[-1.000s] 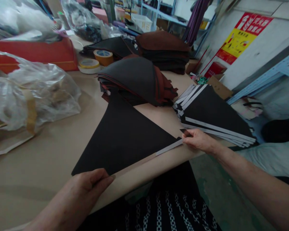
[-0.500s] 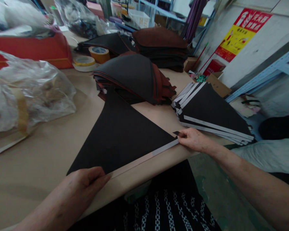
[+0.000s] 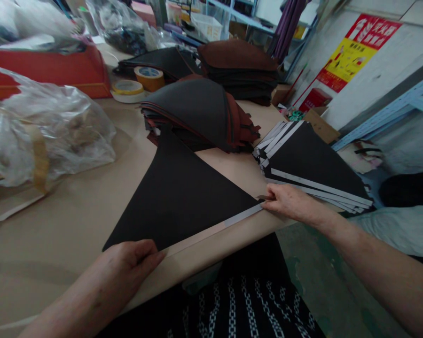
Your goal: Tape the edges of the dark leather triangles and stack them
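A black triangular panel (image 3: 183, 192), apparently leather, lies flat on the table with its near edge along the table's front. A pale tape strip (image 3: 211, 231) runs along that edge. At the panel's near left corner, my left hand (image 3: 134, 263) is closed, thumb and forefinger pinching the strip's left end. My right hand (image 3: 285, 202) is closed at the right corner, fingertips pinching the strip's other end. A small dark flat piece sticks out from the right fingers; its kind cannot be made out. Right of the panel, a fanned stack of black panels (image 3: 313, 155) carries pale strips along the edges.
Behind the panel lies a pile of black and brown pieces (image 3: 193, 112), with a brown-topped stack (image 3: 238, 56) beyond. Tape rolls (image 3: 150, 79) sit near a red box (image 3: 52, 70). A clear plastic bag (image 3: 74, 131) lies left. The table's front edge (image 3: 232, 239) is close to my lap.
The view has shifted slightly. Both hands keep their places at the panel's two near corners, and the dark piece in the right fingers has turned a little.
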Motion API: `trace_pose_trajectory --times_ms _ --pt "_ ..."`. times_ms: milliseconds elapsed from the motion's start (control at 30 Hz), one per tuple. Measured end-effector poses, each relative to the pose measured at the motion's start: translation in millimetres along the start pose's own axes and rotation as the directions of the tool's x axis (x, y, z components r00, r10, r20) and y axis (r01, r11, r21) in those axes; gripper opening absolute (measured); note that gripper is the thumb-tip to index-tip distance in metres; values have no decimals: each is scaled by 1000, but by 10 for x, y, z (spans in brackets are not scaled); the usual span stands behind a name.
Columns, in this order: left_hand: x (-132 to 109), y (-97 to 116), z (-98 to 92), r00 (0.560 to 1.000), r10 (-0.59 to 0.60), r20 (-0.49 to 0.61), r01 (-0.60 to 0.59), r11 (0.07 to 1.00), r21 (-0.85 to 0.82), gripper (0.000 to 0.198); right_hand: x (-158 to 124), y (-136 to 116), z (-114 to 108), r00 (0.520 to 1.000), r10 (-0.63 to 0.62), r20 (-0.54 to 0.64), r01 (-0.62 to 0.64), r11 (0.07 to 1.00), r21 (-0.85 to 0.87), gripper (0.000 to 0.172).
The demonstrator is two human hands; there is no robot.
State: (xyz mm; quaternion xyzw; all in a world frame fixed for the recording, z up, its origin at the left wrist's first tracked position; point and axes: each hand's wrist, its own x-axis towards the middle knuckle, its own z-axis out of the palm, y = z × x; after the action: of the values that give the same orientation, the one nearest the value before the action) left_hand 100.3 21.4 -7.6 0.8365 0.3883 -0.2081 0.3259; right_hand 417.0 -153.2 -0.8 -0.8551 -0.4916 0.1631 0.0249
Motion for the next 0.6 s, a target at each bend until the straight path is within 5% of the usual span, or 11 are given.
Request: trace_pose_trajectory --times_ms 100,267,600 --pt "1 -27 13 1000 12 -13 -13 1000 -26 43 -14 -107 -101 998 -69 -1 67 979 191 13" --pt "-12 -40 25 995 39 -95 -42 998 -37 40 55 -392 -59 936 -330 121 191 766 614 9" --pt "-37 -135 -58 996 58 -70 -61 997 -43 40 109 -407 169 905 -381 188 256 842 476 13"
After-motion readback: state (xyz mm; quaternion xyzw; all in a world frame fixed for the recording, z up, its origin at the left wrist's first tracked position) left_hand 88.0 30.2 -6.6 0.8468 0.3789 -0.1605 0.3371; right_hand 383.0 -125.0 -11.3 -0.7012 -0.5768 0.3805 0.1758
